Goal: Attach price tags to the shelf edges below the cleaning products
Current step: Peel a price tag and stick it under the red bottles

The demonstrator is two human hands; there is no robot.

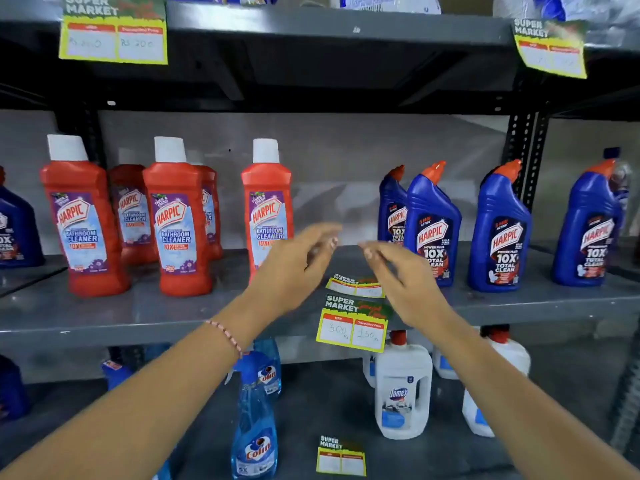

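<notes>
A yellow-and-green price tag (pixel 353 325) hangs from the front edge of the middle shelf (pixel 138 327). A second tag (pixel 356 285) lies flat on that shelf just behind it. My left hand (pixel 298 268) and my right hand (pixel 401 275) hover above these tags, both blurred, fingers spread and holding nothing. Red Harpic bathroom cleaner bottles (pixel 176 220) stand to the left. Blue Harpic toilet cleaner bottles (pixel 498 230) stand to the right.
Two more tags (pixel 114 32) (pixel 550 46) hang on the top shelf edge. Another tag (pixel 341 457) sits at the lower shelf's front. Blue Colin spray bottles (pixel 256 420) and white Domex bottles (pixel 401 389) stand on the lower shelf.
</notes>
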